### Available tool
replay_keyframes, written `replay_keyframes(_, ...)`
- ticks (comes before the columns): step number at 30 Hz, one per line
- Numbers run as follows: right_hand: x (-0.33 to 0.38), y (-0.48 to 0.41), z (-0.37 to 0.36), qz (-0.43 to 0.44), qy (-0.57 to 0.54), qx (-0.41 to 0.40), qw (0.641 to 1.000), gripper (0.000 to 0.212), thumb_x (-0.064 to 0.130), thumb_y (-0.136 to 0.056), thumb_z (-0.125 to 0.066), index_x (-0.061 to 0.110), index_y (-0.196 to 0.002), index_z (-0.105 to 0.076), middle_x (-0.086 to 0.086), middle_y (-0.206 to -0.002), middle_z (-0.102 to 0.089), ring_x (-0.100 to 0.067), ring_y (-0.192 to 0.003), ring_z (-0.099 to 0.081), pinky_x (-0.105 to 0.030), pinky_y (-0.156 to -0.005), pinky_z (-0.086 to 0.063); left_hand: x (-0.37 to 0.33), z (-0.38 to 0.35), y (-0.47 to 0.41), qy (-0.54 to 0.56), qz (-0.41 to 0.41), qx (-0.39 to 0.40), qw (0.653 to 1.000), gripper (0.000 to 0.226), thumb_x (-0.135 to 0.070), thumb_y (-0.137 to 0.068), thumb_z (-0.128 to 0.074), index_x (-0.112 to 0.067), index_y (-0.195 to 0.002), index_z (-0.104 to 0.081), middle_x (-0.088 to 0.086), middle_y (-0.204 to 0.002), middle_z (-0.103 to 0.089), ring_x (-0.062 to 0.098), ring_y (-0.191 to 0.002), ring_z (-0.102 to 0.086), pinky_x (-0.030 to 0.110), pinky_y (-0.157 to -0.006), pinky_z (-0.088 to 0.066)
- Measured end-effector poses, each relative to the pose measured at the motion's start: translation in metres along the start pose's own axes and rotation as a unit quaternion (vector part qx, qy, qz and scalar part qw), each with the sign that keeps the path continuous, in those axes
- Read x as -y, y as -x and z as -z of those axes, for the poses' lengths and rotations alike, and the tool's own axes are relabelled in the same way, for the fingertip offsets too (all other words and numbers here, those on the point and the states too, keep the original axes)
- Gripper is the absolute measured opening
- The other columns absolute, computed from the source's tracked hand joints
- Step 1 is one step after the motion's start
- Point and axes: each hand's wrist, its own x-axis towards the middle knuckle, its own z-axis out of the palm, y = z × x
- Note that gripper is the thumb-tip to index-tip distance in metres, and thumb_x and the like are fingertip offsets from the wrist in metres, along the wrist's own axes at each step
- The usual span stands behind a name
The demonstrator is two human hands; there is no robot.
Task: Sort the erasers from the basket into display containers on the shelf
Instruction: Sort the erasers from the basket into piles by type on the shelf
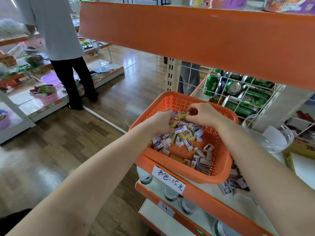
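right grip (202,114): pinches yellow eraser (183,115) | left grip (159,122): curled round small erasers (173,123), just beside right grip | both: over eraser pile (185,135) in orange basket (219,171)

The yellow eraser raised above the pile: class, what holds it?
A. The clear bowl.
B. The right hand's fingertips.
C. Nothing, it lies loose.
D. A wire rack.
B: the right hand pinches the yellow eraser over the orange basket.

Glossy wood-plank floor (88,133) — orange-edged shop shelves (187,36) around.
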Motion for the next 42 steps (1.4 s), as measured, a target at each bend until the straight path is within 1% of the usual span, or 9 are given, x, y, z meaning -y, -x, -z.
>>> replay_keyframes(3,0.000,0.001,0.000,0.007,-0.015,-0.012,1.000,0.019,0.030,-0.083,-0.065,0.019,-0.099,-0.062,0.005,-0.090,-0.058,-0.009,-0.081,-0.053,-0.017,-0.062,-0.036,-0.001,0.001,0.002,0.012,0.004,-0.016,1.000,0.042,-0.023,-0.085,-0.061,-0.014,-0.125,-0.053,0.001,-0.099,-0.055,0.018,-0.084,-0.050,0.026,-0.063,-0.041)
replay_keyframes(7,-0.001,0.002,0.001,0.013,-0.043,-0.043,0.998,0.019,0.029,-0.082,-0.065,0.020,-0.098,-0.062,0.004,-0.092,-0.060,-0.012,-0.085,-0.055,-0.022,-0.071,-0.040,0.002,-0.002,0.001,0.024,0.011,-0.030,0.999,0.044,-0.020,-0.083,-0.066,-0.016,-0.124,-0.053,0.003,-0.114,-0.060,0.020,-0.100,-0.052,0.034,-0.084,-0.048)
replay_keyframes(17,0.011,0.011,0.019,0.047,-0.139,-0.074,0.986,0.013,0.021,-0.086,-0.064,0.016,-0.098,-0.059,0.011,-0.085,-0.060,0.000,-0.077,-0.058,-0.004,-0.063,-0.044,-0.010,0.018,0.004,0.078,-0.021,-0.121,0.989,0.036,-0.018,-0.081,-0.068,-0.017,-0.116,-0.063,-0.003,-0.096,-0.060,0.011,-0.080,-0.049,0.013,-0.055,-0.029)
replay_keyframes(22,0.006,0.031,0.042,0.050,-0.177,-0.071,0.980,0.011,0.023,-0.087,-0.061,0.020,-0.097,-0.057,-0.001,-0.094,-0.064,-0.018,-0.086,-0.064,-0.029,-0.081,-0.054,-0.037,0.034,0.004,0.109,-0.077,-0.135,0.982,0.033,-0.016,-0.080,-0.066,-0.019,-0.113,-0.065,-0.009,-0.093,-0.057,0.003,-0.071,-0.048,0.008,-0.051,-0.033)
replay_keyframes(26,-0.018,0.065,0.061,-0.003,-0.212,-0.116,0.970,0.011,0.021,-0.088,-0.061,0.018,-0.097,-0.056,-0.002,-0.091,-0.062,-0.024,-0.084,-0.068,-0.036,-0.077,-0.057,-0.066,0.034,-0.008,0.190,-0.084,-0.097,0.973,0.032,-0.008,-0.081,-0.064,-0.021,-0.110,-0.064,-0.007,-0.096,-0.060,0.002,-0.066,-0.054,0.007,-0.045,-0.041)
replay_keyframes(30,-0.050,0.114,0.079,-0.066,-0.210,-0.182,0.958,0.012,0.015,-0.089,-0.061,0.012,-0.100,-0.055,0.002,-0.086,-0.060,-0.004,-0.066,-0.064,-0.012,-0.056,-0.050,-0.105,0.027,-0.018,0.240,-0.134,-0.080,0.958,0.029,-0.007,-0.083,-0.065,-0.022,-0.107,-0.061,-0.011,-0.091,-0.058,-0.001,-0.067,-0.053,0.005,-0.049,-0.041)
replay_keyframes(36,-0.088,0.191,0.092,-0.157,-0.159,-0.183,0.957,0.019,0.024,-0.085,-0.066,0.016,-0.100,-0.059,0.005,-0.087,-0.062,-0.010,-0.081,-0.060,-0.020,-0.073,-0.047,-0.169,0.011,-0.023,0.244,-0.240,0.023,0.939,0.029,-0.008,-0.081,-0.068,-0.023,-0.106,-0.063,-0.007,-0.101,-0.066,0.008,-0.092,-0.065,0.019,-0.085,-0.053)
replay_keyframes(40,-0.095,0.227,0.086,-0.210,-0.096,-0.152,0.961,0.019,0.030,-0.085,-0.066,0.022,-0.102,-0.060,0.009,-0.091,-0.061,-0.004,-0.080,-0.056,-0.008,-0.066,-0.041,-0.198,-0.003,-0.019,0.081,-0.305,0.113,0.942,0.021,-0.017,-0.085,-0.062,-0.024,-0.105,-0.063,-0.014,-0.090,-0.060,0.000,-0.070,-0.056,0.006,-0.055,-0.043)
replay_keyframes(42,-0.095,0.239,0.080,-0.211,-0.058,-0.150,0.964,0.014,0.028,-0.085,-0.067,0.024,-0.095,-0.058,0.012,-0.082,-0.057,-0.001,-0.071,-0.051,-0.003,-0.057,-0.037,-0.206,-0.011,-0.017,0.053,-0.315,0.150,0.935,0.024,-0.022,-0.084,-0.067,-0.023,-0.107,-0.063,-0.013,-0.091,-0.062,0.002,-0.069,-0.059,0.009,-0.054,-0.045)
